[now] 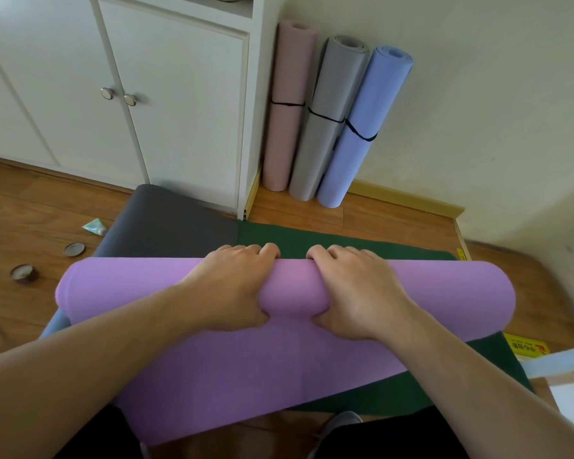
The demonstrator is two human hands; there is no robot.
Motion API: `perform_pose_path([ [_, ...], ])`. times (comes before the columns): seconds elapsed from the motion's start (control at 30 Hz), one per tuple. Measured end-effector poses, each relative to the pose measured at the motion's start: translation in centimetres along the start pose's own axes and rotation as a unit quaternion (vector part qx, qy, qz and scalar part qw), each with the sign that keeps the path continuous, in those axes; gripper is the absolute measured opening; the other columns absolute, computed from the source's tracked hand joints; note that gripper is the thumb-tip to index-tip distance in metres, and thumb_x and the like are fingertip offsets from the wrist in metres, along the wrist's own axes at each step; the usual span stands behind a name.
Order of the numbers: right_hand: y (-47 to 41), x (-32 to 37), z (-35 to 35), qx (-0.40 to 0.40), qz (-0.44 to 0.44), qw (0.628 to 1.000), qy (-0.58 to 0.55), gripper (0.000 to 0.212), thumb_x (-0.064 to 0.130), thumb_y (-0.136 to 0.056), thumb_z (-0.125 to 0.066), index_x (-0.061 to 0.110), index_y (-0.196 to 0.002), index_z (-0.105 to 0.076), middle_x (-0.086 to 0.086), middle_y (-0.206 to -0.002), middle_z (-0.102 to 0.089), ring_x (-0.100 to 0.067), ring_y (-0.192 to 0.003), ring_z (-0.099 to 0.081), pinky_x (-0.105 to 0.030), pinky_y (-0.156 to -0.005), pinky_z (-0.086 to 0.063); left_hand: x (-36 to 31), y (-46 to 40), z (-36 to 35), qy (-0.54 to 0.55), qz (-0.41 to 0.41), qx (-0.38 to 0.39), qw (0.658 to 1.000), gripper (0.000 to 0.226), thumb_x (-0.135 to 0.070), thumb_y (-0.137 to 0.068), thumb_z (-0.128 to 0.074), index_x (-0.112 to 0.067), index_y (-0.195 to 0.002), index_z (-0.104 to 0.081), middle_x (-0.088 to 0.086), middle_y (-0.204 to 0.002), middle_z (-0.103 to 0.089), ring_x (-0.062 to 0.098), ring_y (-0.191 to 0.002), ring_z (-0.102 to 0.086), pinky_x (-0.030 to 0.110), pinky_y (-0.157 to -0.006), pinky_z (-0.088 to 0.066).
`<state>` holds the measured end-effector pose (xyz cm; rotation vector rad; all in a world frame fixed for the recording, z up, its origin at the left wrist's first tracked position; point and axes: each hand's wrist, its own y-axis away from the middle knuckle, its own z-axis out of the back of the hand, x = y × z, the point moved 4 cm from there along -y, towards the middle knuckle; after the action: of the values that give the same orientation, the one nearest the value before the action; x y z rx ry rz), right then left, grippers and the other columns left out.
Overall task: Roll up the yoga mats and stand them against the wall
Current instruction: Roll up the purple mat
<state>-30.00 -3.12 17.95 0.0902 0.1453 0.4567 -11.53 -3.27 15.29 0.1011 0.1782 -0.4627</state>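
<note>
Hands: left hand and right hand grip the purple yoga mat roll, fingertips hidden beyond it. Roll lies on the green mat; its unrolled end is cut off below.

You have the purple mat partly rolled, its roll lying crosswise over the flat green mat and grey mat. Pink, grey and blue rolls stand banded against the wall.
</note>
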Motion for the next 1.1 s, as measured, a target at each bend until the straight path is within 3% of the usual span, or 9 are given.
perform_pose_path([
  [0.1,0.1,0.1,0.6,-0.008,-0.006,1.0,-0.006,0.061,0.054,-0.072,-0.073,0.03,-0.121,-0.047,0.008,-0.103,-0.062,-0.023,-0.097,-0.063,-0.036,-0.071,-0.038,-0.2,0.2,-0.3,-0.041,-0.005,-0.018,0.999,0.077,-0.061,-0.064,-0.072,-0.027,-0.128,-0.046,-0.007,-0.117,-0.056,0.02,-0.106,-0.057,0.036,-0.093,-0.049],
  [0.23,0.3,-0.2,0.9,-0.002,-0.011,1.0,-0.017,0.064,0.057,-0.072,-0.073,0.032,-0.125,-0.047,0.009,-0.107,-0.063,-0.021,-0.099,-0.063,-0.034,-0.071,-0.036,-1.1,-0.1,-0.4,-0.1,0.01,-0.049,0.994,0.091,-0.067,-0.06,-0.08,-0.024,-0.131,-0.043,-0.002,-0.119,-0.051,0.023,-0.108,-0.055,0.037,-0.093,-0.049],
  [0.43,0.3,0.0,0.5,0.005,0.009,1.0,0.013,0.106,0.062,-0.064,-0.087,0.027,-0.149,-0.034,0.002,-0.132,-0.05,-0.025,-0.12,-0.052,-0.04,-0.105,-0.043,-0.5,-0.6,0.8,-0.018,0.005,-0.048,0.999,0.07,-0.05,-0.07,-0.077,-0.025,-0.126,-0.042,-0.009,-0.107,-0.063,0.019,-0.094,-0.064,0.033,-0.077,-0.043],
  [0.53,0.1,0.0,0.3,-0.003,0.001,1.0,0.011,0.088,0.057,-0.068,-0.085,0.026,-0.137,-0.041,0.002,-0.12,-0.058,-0.026,-0.112,-0.059,-0.038,-0.092,-0.046,-0.3,-0.5,1.0,-0.007,0.002,-0.02,1.0,0.068,-0.055,-0.071,-0.074,-0.028,-0.124,-0.042,-0.01,-0.105,-0.064,0.018,-0.092,-0.064,0.032,-0.073,-0.037],
  [0.67,-0.1,0.0,0.7,-0.023,-0.006,1.0,-0.009,0.064,0.057,-0.071,-0.074,0.029,-0.122,-0.048,0.007,-0.105,-0.064,-0.023,-0.1,-0.063,-0.037,-0.077,-0.045,-0.7,-0.1,0.2,-0.044,-0.01,-0.032,0.998,0.082,-0.064,-0.065,-0.073,-0.025,-0.131,-0.044,-0.006,-0.122,-0.051,0.021,-0.11,-0.053,0.036,-0.094,-0.048],
  [0.77,0.0,-0.2,0.7,-0.017,-0.013,1.0,-0.021,0.063,0.062,-0.07,-0.073,0.032,-0.121,-0.049,0.01,-0.103,-0.064,-0.021,-0.097,-0.063,-0.034,-0.07,-0.037,-1.3,-0.3,-0.2,-0.101,-0.003,-0.048,0.994,0.096,-0.069,-0.059,-0.08,-0.022,-0.134,-0.043,-0.001,-0.123,-0.048,0.023,-0.111,-0.051,0.038,-0.096,-0.049],
  [0.83,0.1,-0.2,0.5,-0.003,-0.011,1.0,-0.029,0.069,0.064,-0.07,-0.073,0.033,-0.126,-0.047,0.01,-0.108,-0.063,-0.021,-0.101,-0.063,-0.034,-0.074,-0.04,-1.6,-0.5,-0.4,-0.092,-0.003,-0.059,0.994,0.086,-0.06,-0.066,-0.082,-0.022,-0.133,-0.044,-0.002,-0.122,-0.054,0.024,-0.11,-0.057,0.038,-0.094,-0.05],
  [0.97,0.2,0.1,0.5,0.011,0.004,1.0,-0.001,0.101,0.067,-0.064,-0.084,0.029,-0.144,-0.037,0.004,-0.127,-0.055,-0.024,-0.117,-0.056,-0.039,-0.1,-0.046,-0.8,-0.7,0.1,-0.038,-0.014,-0.073,0.997,0.068,-0.05,-0.072,-0.077,-0.024,-0.126,-0.046,-0.007,-0.113,-0.063,0.021,-0.102,-0.064,0.037,-0.093,-0.049],
  [1.1,0.0,0.3,0.6,0.007,-0.01,1.0,0.005,0.076,0.063,-0.069,-0.08,0.028,-0.126,-0.043,0.005,-0.108,-0.06,-0.025,-0.102,-0.063,-0.037,-0.074,-0.041,-0.4,-0.5,0.2,-0.024,-0.021,-0.047,0.998,0.068,-0.055,-0.072,-0.073,-0.027,-0.127,-0.045,-0.01,-0.112,-0.061,0.019,-0.103,-0.062,0.036,-0.097,-0.046],
])
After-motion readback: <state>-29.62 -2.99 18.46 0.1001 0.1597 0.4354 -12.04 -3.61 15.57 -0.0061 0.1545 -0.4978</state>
